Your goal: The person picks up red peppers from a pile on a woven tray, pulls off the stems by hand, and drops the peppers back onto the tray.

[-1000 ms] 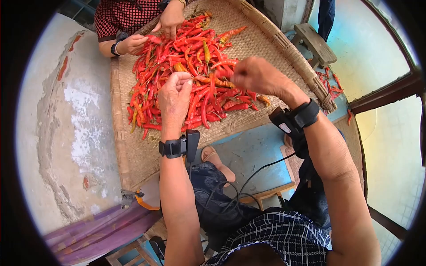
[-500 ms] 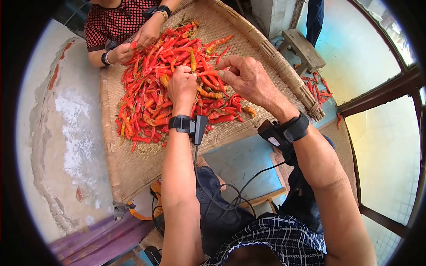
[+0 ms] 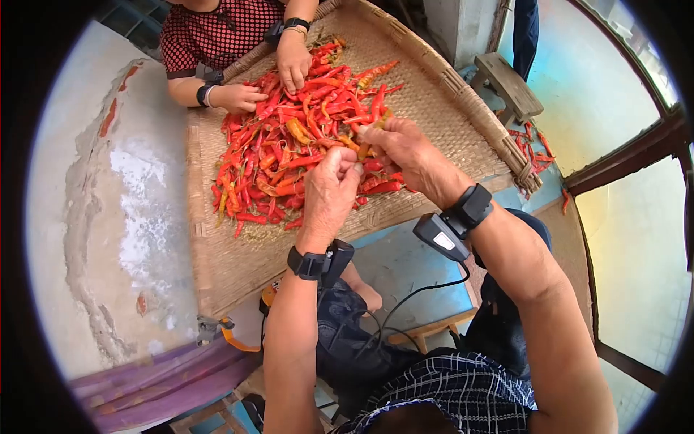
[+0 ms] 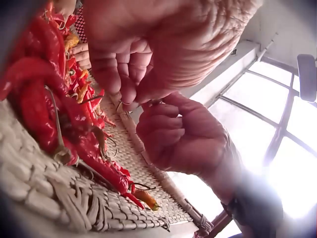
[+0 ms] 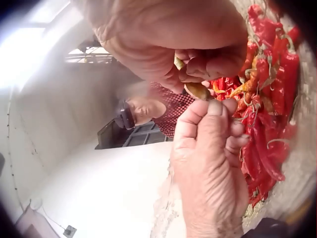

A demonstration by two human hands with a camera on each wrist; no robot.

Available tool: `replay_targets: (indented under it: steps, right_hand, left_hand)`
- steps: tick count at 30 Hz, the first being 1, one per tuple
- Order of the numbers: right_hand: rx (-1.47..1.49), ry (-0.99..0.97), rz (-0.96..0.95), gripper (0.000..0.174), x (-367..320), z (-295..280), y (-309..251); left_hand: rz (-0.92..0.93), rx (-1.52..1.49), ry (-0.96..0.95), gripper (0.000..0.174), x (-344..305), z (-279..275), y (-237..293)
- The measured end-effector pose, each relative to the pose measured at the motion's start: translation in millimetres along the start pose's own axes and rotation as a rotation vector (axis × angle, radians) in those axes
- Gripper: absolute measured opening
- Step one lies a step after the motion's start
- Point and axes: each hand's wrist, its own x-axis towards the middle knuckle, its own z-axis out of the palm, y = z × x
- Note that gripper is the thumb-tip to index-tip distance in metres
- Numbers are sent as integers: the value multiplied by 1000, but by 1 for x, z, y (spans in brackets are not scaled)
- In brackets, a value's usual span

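A slender yellow-brown chilli [image 5: 199, 91] is gripped by the curled right hand [image 3: 410, 153]; just below, its end is pinched by the left hand [image 3: 331, 194]. Light pressure is advised.

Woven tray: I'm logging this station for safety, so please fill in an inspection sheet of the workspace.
Surface: woven tray with a raised rim, partly covered.
Job's things: heap of mostly red peppers; one olive-brown pepper lifted off it.
Clutter: loose red peppers beyond the tray, near a wooden stool.
Grip: left grip and right grip both pinch the olive-brown pepper.
Cables: black cable hangs from the right wrist camera.
Surroundings: second person across the tray; worn wall; purple cloth.
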Motion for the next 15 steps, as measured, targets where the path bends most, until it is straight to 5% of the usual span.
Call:
replay_targets:
  steps: [4, 7, 9, 10, 12, 15]
  right_hand:
    - [95, 88, -97, 17, -2, -10, -5]
    - [144, 122, -196, 16, 0, -18, -16]
    - [129, 114, -198, 16, -4, -16, -17]
    - [111, 107, -205, 16, -5, -16, -18]
    - [86, 86, -215, 16, -7, -17, -16]
    - [30, 64, -243, 16, -6, -16, -17]
  left_hand:
    - [-73, 31, 20, 10, 14, -13, -21]
    - [-25, -318, 244, 13, 44, -42, -40]
    - [29, -496, 578, 28, 62, -51, -45]
    - [-33, -313, 708, 32, 72, -54, -54]
    - [-119, 206, 550, 37, 73, -61, -58]
    - [-232, 550, 405, 34, 76, -37, -62]
